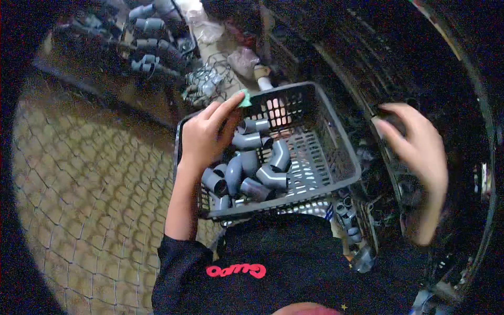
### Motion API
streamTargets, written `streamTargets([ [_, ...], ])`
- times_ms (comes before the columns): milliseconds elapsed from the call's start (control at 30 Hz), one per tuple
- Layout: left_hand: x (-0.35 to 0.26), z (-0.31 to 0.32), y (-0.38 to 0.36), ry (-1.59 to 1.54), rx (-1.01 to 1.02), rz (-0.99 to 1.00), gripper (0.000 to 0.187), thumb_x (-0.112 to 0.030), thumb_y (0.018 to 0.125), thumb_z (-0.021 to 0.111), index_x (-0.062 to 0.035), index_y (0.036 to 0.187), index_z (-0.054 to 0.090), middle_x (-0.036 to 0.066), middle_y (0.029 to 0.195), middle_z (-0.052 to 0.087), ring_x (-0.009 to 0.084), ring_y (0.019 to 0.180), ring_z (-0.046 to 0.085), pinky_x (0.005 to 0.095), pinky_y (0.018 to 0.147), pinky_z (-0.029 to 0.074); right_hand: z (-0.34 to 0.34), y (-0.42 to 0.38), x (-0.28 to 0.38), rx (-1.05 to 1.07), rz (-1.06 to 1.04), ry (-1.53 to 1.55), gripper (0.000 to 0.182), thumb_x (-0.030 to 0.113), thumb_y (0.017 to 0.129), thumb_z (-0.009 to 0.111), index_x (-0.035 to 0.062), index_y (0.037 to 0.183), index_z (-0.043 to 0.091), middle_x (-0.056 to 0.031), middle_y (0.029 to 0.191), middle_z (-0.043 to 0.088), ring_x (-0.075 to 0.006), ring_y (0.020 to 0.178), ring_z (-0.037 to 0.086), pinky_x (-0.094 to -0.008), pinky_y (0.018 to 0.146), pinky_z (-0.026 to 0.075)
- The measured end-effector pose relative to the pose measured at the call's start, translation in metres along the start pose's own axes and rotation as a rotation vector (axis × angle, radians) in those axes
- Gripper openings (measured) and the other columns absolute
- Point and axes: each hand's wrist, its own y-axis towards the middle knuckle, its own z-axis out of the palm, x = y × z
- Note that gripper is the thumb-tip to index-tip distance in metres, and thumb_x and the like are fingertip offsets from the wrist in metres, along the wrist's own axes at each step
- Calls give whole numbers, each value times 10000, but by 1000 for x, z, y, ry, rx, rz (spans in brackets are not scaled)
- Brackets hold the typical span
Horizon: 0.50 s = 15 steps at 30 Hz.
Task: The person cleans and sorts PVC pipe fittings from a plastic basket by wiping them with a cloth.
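Observation:
My left hand (202,134) is over the left side of a black plastic basket (336,126). Its thumb and forefinger pinch a small light-green scrap (245,98) whose material I cannot make out. Below it, in the basket, lie several grey plastic pipe elbows (273,177), heaped toward the left and front. My right hand (417,139) is to the right of the basket, slightly blurred, beside the dark edge of a machine. Its thumb and forefinger are apart, with nothing visible between them; the other fingers are partly hidden.
More grey pipe fittings (149,42) are piled at the upper left. Behind the basket are tangled dark strands (205,81) and a clear plastic bag (243,62). Dark machinery (336,58) runs along the right. Small grey parts (346,212) sit beside the basket's front right corner.

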Motion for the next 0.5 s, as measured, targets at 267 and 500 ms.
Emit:
streamTargets([
  [267,18,11,-3,27,23,-28,593,-36,904,553,-118,1466,381,172,1161,562,359,1009,581,404,832,497,207,107,97,402,-302,201,383,418,890,575,61,991,672,-189,1010,672,-368,964,642,-490,803,525],
  [500,-11,-29,59,-438,-180,44,648,-33,884,598,-68,1447,278,108,1209,550,222,1088,531,356,975,412,332,74,45,454,-496,139,548,360,825,654,43,1262,563,-200,1332,524,-362,1012,637,-462,830,540],
])
